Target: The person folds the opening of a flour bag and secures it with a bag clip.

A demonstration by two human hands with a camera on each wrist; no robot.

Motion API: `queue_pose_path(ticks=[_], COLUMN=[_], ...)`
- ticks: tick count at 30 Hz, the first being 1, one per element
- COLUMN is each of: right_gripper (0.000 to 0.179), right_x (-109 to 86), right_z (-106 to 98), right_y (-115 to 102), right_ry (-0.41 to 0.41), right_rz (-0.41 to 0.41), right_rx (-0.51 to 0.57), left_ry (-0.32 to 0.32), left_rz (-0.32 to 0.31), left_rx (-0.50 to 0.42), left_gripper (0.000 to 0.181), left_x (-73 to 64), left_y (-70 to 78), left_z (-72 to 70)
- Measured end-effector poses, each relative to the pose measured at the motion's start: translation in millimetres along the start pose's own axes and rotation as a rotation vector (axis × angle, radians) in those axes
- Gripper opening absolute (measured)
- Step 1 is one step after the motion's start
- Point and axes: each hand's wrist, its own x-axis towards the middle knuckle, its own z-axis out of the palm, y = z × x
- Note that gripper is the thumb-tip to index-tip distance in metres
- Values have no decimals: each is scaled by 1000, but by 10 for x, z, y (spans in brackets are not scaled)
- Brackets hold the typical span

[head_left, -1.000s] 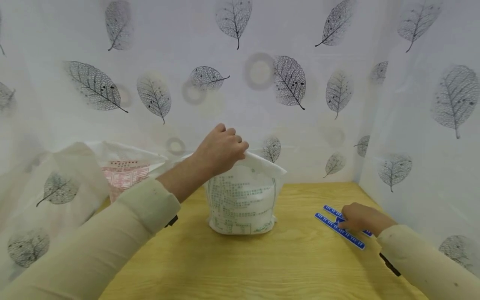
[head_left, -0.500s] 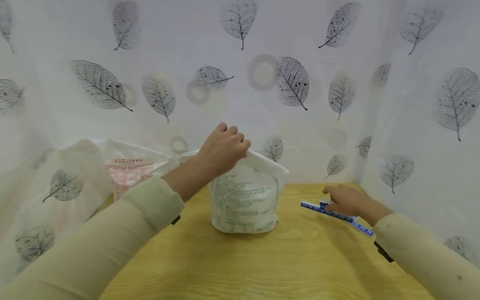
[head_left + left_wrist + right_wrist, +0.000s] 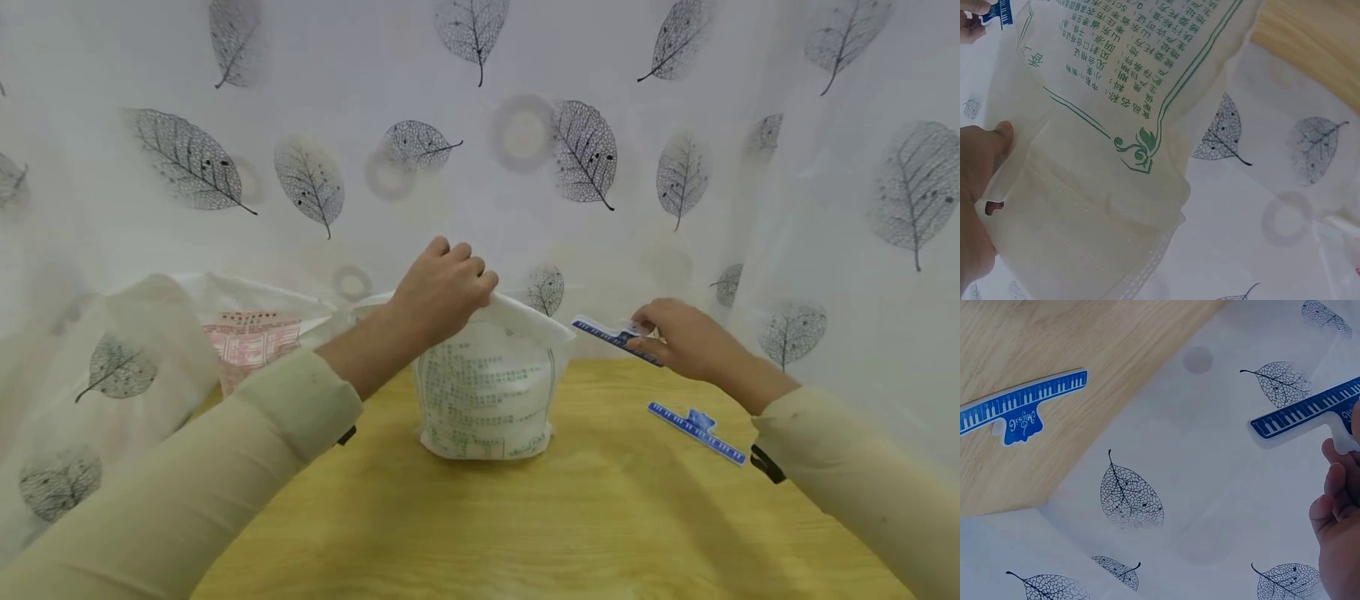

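Note:
A white bag with green print [image 3: 487,400] stands upright on the wooden table, its top edge folded over. My left hand [image 3: 446,287] grips that folded top near its middle; in the left wrist view the thumb [image 3: 1002,136] lies against the bag's fabric. Off the table, to the right of the bag, my right hand [image 3: 678,337] pinches a long blue clip with a piano-key pattern [image 3: 611,337] by its handle. The clip's far end comes close to the bag's top right corner. A second blue clip of the same kind [image 3: 697,429] lies on the table below the right hand.
Behind my left forearm, a white bag with red print [image 3: 255,337] stands at the left. A white curtain with leaf prints [image 3: 480,208] encloses the back and both sides of the wooden table [image 3: 525,525].
My right hand has lifted one blue clip off the table and carried it up and left toward the bag. The other clip stayed on the table. My left hand keeps its grip.

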Motion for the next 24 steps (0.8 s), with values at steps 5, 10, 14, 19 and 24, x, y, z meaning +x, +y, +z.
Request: queue_pose_path(ticks=[5,10,14,19,24], right_gripper=[35,31,27,24,22], right_x=[-3,-14,-10,24,57], right_z=[-101,-91,-52,-24,-28], right_y=[-51,-113,-146,-151,-167], right_ry=[15,54,81,99,149], right_rz=[29,4,-33,-62,-81], right_rx=[7,9,4,-3,-6], left_ry=[10,-2,-24,-53,-78], left_rz=[5,8,5,-3,-15], left_rx=[0,0,1,-3,-22], left_gripper=[20,21,22,24,24], left_x=[18,28,21,9,14], left_y=[-2,-1,-8,-13,-22], left_z=[-4,11,11,-5,-20])
